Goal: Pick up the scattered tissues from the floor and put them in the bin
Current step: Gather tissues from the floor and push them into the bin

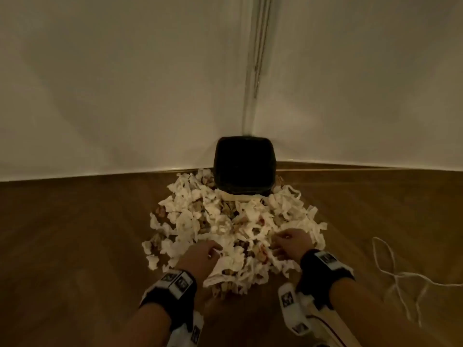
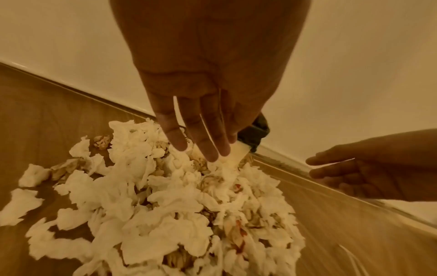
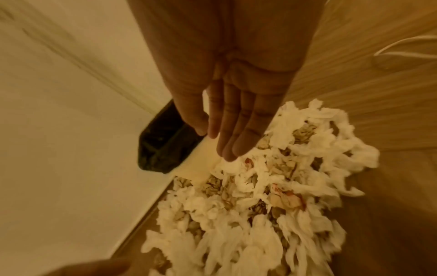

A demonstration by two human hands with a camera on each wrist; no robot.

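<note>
Tissues (image 1: 225, 221) heaped just below both outstretched hands

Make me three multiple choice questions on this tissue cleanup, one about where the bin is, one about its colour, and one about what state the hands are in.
1. Where does the bin stand?
A. in the corner where the two walls meet
B. in the middle of the floor
C. behind the person

2. What colour is the bin?
A. white
B. black
C. red

3. How are the left hand and right hand?
A. both clenched in fists
B. fingers extended over the tissue pile
C. both holding the bin

Key: 1 A, the wall corner line runs down right behind it. 2 B, it looks dark against the pale walls. 3 B, both wrist views show straight fingers above the tissues.
</note>
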